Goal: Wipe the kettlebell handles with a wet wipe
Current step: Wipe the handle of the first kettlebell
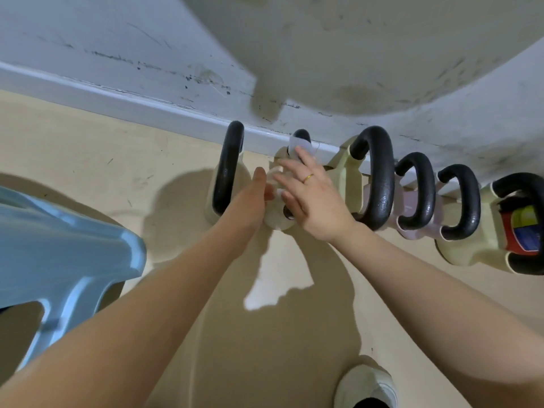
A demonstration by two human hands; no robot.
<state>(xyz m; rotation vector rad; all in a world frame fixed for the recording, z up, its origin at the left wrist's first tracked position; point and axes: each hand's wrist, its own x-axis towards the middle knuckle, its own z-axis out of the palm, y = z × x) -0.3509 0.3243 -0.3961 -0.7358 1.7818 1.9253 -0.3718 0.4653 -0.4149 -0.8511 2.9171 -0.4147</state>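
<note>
Several cream kettlebells with black handles stand in a row along the wall's baseboard. My right hand point(309, 198), wearing a gold ring, lies over the handle of the second kettlebell point(276, 219) from the left and presses a white wet wipe point(298, 145) around it. Only the handle's top end point(301, 134) and a bit near my palm show. My left hand point(259, 189) is at the left side of the same kettlebell, thumb up and fingers curled against its body. What those fingers grip is partly hidden.
The leftmost kettlebell handle point(226, 172) is just left of my left hand. A larger handle point(379, 178) is to the right, then two smaller ones point(418, 189) point(462, 201) and a kettlebell with a red label point(518, 231). A blue plastic stool point(59, 248) is at the left and my shoe point(366, 387) is below.
</note>
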